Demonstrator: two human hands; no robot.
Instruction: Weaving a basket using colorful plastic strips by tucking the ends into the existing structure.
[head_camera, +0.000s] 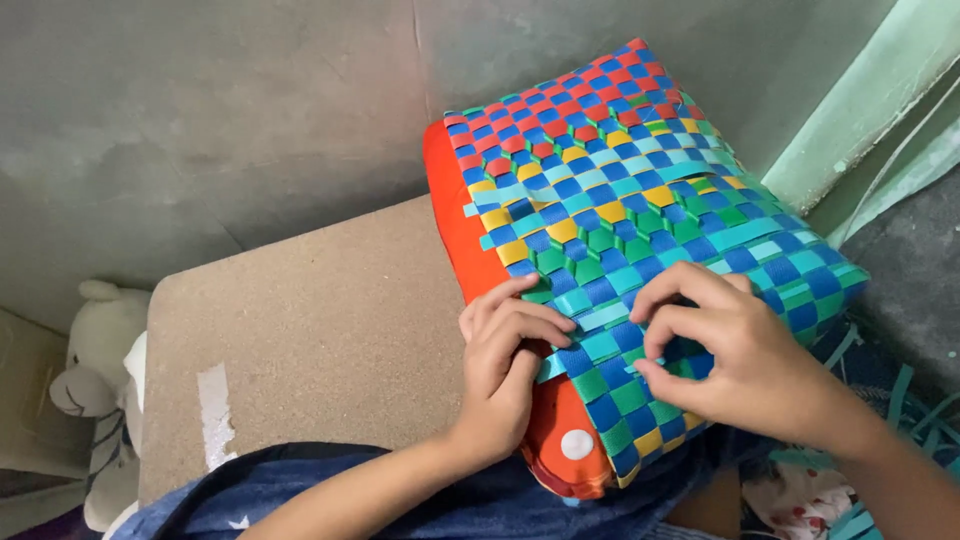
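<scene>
Where the frame starts at far left, a white plush toy (100, 370) sits by the grey wall (200, 110), beside a tan board (310, 320) with a white patch. Left hand (505, 365) rests on the woven mat (640, 200), fingers (520, 325) curled narrow, pressing a light-blue strip (590, 350). Mat is multicolour, blue, green, red, yellow, lying over an orange cushion (455, 215) on the board's right edge. Right hand (735, 355) is on the mat's near part, fingers bent, pinching a strip. Loose teal strips (900, 400) lie far right.
</scene>
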